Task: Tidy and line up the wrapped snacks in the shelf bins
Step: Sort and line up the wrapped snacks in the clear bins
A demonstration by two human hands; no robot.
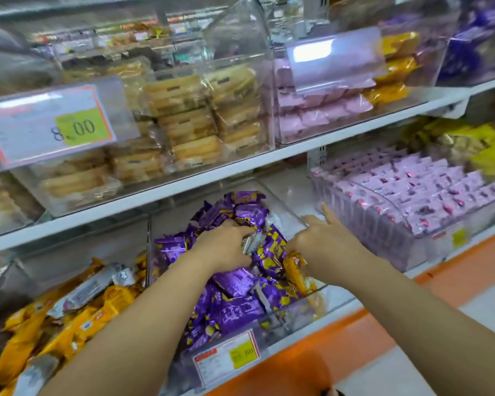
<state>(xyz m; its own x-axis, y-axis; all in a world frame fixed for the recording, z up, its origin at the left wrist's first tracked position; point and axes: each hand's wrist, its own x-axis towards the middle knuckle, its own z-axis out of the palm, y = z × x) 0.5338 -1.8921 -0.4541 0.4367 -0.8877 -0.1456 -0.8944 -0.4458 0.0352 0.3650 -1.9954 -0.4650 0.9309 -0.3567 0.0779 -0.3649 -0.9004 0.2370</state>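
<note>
Shop shelving in white with an orange front edge [355,335] fills the view, 2 tiers of clear bins set close together. On the lower tier, the middle bin [293,311] holds the purple wrapped snacks [235,307] in a loose heap, with packets at all angles and some mounded above the rim. The left hand [226,244] is sunk into the heap, fingers curled round a packet or 2. The right hand [323,238] sits by the bin's right wall with 1 finger straight; I cannot tell whether it holds anything. The packets look light, and their slick film will likely slide. The contents may crush, so holding each by its long sides seems wiser than by the sealed ends. Orange packets [69,315] fill the left bin and neat pink packets [412,192] the right. Biscuit packs [183,115] sit above, beside a price card [49,127].
</note>
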